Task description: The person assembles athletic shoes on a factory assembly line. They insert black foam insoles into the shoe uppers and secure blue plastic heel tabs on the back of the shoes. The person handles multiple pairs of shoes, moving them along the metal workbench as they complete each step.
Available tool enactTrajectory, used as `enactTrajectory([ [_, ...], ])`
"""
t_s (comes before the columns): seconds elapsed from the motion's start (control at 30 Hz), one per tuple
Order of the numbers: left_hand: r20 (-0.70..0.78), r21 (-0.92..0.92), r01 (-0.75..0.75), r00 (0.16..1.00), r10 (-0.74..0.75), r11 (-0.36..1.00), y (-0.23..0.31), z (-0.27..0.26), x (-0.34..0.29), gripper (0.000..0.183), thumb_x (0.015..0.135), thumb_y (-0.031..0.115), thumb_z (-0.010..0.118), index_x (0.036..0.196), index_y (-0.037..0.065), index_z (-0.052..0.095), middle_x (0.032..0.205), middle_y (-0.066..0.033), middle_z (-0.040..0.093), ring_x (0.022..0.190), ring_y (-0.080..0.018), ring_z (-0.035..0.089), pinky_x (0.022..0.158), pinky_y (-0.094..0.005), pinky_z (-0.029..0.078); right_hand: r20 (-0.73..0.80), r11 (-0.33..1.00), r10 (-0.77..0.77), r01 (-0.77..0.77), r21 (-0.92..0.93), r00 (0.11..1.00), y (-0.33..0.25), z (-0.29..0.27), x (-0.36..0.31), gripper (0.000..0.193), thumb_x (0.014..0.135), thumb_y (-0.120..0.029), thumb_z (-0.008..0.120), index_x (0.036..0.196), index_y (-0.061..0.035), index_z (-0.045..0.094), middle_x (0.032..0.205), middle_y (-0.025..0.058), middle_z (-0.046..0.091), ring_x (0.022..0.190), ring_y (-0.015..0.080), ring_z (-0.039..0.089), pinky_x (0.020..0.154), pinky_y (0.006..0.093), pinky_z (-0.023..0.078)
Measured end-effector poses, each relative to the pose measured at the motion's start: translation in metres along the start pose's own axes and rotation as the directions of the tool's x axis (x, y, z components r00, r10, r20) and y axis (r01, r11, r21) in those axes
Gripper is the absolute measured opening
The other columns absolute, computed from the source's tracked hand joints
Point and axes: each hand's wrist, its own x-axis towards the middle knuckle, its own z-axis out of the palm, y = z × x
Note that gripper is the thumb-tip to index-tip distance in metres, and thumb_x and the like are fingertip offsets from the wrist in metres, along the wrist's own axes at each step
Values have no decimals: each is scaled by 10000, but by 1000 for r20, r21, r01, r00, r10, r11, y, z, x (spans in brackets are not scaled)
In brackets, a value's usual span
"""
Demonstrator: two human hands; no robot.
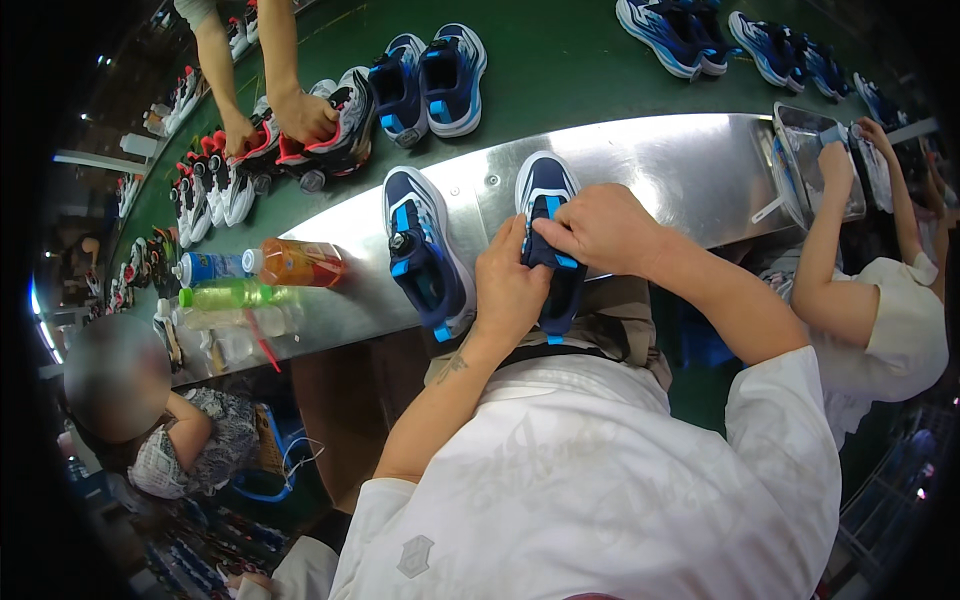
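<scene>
A navy sneaker (547, 178) with a white sole and bright blue accents points away from me at the near edge of the metal counter. My left hand (512, 280) is closed around its left side, by the opening. From the right, my right hand (607, 230) is closed on the upper near the tongue, thumb pressed in beside the left fingers. Both hands cover the middle of the shoe, so any small part between the fingertips is hidden. Just left of it lies the matching sneaker (430, 235), untouched, with a round dial on its upper.
The shiny metal counter (680, 160) borders a green belt (560, 70) carrying navy sneakers (452, 80) and red-black-white sneakers (340, 125). Another person's hands (305, 115) touch those. Bottles (300, 262) lie at left. A co-worker's arm (825, 220) reaches toward a metal tray (800, 150) at right.
</scene>
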Motion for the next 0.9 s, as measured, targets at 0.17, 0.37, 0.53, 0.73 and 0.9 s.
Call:
enactTrajectory([
  [0.17,-9,-64,-68,998,67,996,10,-3,1,457,824,-14,734,1269,-62,644,1090,-252,690,933,-495,697,749,-487,567,-603,892,-371,451,-20,706,27,25,-8,464,1007,-456,646,836,-31,723,810,180,699,827,394,682,760,506,535],
  [0.37,-40,-42,-93,995,92,995,8,-1,1,433,831,-7,733,1255,-38,652,1088,-246,687,928,-498,688,748,-482,560,-373,971,-169,220,96,912,15,20,-12,368,963,-423,719,920,-59,703,886,139,673,922,377,637,807,490,522],
  [0.53,-14,-27,-79,997,79,996,8,-1,-1,455,833,-9,732,1274,-68,639,1108,-258,682,932,-501,686,758,-481,562,-386,953,-275,303,12,880,24,25,-9,355,943,-399,752,990,-55,678,990,146,661,984,369,628,847,483,514],
  [0.73,-13,-35,-62,998,62,997,10,-4,0,483,811,-57,686,1292,-56,649,1104,-245,702,910,-471,694,758,-447,564,-648,877,-368,480,-4,667,22,32,-9,394,983,-430,696,884,-49,693,884,165,692,903,386,659,837,481,522],
  [0.9,55,-52,-30,998,33,998,10,-4,2,515,783,-87,666,1296,-72,623,1106,-252,674,921,-501,675,760,-479,555,-281,993,-109,118,16,954,14,37,-4,348,915,-359,785,985,-57,627,929,140,601,944,363,591,828,464,483],
])
